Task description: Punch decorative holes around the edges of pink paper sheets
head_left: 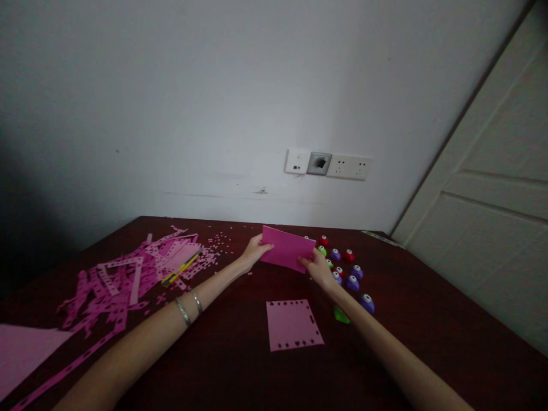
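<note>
Both hands hold up a plain pink sheet of paper [286, 249] above the table. My left hand [255, 251] pinches its left edge, thumb on the near face. At its lower right corner, my right hand [317, 267] grips the sheet the same way. Below it a lighter pink square [293, 324] lies flat, with small shapes punched along its top, right and bottom edges. Right beside my right hand and forearm stand several small craft punches [353, 282] in red, purple and green; a green one [341, 314] is partly covered by the forearm.
A heap of punched pink paper strips [115, 279] covers the table's left side, with a yellow cutter knife [182, 268] on it and tiny paper bits [209, 257] beside it. A larger pink sheet [25, 354] lies front left. Wall sockets [347, 166] sit behind the dark table [428, 319].
</note>
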